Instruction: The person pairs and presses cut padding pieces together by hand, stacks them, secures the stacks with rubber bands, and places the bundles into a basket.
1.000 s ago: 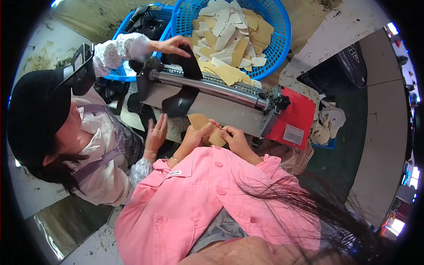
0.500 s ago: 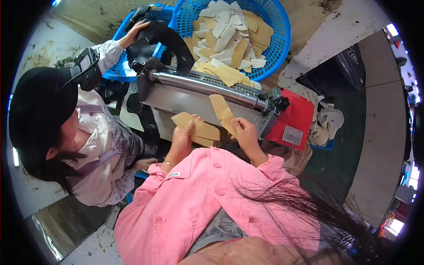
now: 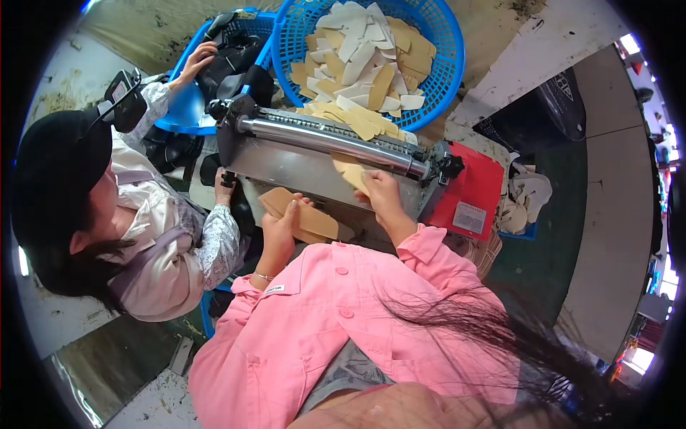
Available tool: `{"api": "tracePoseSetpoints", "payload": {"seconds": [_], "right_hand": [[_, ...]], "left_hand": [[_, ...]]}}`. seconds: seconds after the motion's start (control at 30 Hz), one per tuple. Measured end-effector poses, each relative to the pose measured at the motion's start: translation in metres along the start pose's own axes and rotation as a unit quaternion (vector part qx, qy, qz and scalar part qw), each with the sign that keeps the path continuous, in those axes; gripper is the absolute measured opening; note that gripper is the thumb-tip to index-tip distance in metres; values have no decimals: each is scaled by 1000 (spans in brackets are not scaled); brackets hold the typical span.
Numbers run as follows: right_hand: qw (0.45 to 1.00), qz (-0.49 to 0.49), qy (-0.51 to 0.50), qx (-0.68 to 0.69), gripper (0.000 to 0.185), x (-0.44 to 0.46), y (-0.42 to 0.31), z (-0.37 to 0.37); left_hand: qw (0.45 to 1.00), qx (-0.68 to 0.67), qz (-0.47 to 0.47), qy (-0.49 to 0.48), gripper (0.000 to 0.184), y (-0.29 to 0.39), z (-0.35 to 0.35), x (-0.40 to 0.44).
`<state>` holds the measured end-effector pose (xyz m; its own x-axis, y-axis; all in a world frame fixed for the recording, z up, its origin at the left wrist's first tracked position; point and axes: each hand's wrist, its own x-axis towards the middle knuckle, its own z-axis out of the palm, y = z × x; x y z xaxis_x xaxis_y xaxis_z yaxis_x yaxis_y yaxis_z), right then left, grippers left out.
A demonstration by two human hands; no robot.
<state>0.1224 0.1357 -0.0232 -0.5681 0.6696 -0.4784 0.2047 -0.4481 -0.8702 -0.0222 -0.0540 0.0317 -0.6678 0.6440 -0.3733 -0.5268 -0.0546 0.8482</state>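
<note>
- Your left hand [image 3: 279, 232] is closed round a small stack of flat tan pieces [image 3: 318, 224] near your body.
- Your right hand [image 3: 384, 193] pinches one curved tan piece [image 3: 346, 170], apart from the stack; it extends beyond your fingertips, its far end at the shiny steel roller [image 3: 300, 139], seemingly presented to it.
- Beyond, a round blue plastic basket [image 3: 446, 71] holds white and tan pieces [image 3: 368, 53].

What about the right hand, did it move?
Yes. The right hand has moved forward, closer to the metal roller.
</note>
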Motion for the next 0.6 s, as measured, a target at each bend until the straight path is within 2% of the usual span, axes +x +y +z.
{"api": "tracePoseSetpoints", "payload": {"seconds": [0.03,0.07,0.17,0.2,0.3,0.33,0.37,0.4,0.5,0.57,0.6], "right_hand": [[999,-14,36,30,34,-3,-8,4],[999,32,-8,14,41,-16,-11,2],[972,-20,-95,-213,43,-57,-22,11],[956,-120,-101,-246,38,-73,-35,20],[919,-148,-106,-348,25,-76,-45,32],[916,-189,-79,-346,23,-75,-42,33],[927,-179,-56,-325,23,-73,-37,33],[937,-171,-34,-304,23,-69,-32,32],[937,-146,32,-315,26,-46,-22,24],[939,-138,61,-310,29,-12,-16,16],[945,-135,71,-288,31,11,-12,12]], "left_hand": [[1000,2,-10,6,25,-2,1,0],[1000,1,-13,10,25,-5,1,1],[999,23,-23,19,26,-19,7,3],[998,52,-25,17,26,-21,10,5],[991,125,-33,29,27,-20,24,9],[987,154,-22,41,27,-27,23,14],[982,183,-10,52,27,-33,21,19],[981,191,-39,10,30,-29,17,22],[991,21,-105,-74,34,-22,11,15],[986,-29,-82,-140,39,-36,2,17],[985,-8,-83,-150,39,-35,3,16]]}}
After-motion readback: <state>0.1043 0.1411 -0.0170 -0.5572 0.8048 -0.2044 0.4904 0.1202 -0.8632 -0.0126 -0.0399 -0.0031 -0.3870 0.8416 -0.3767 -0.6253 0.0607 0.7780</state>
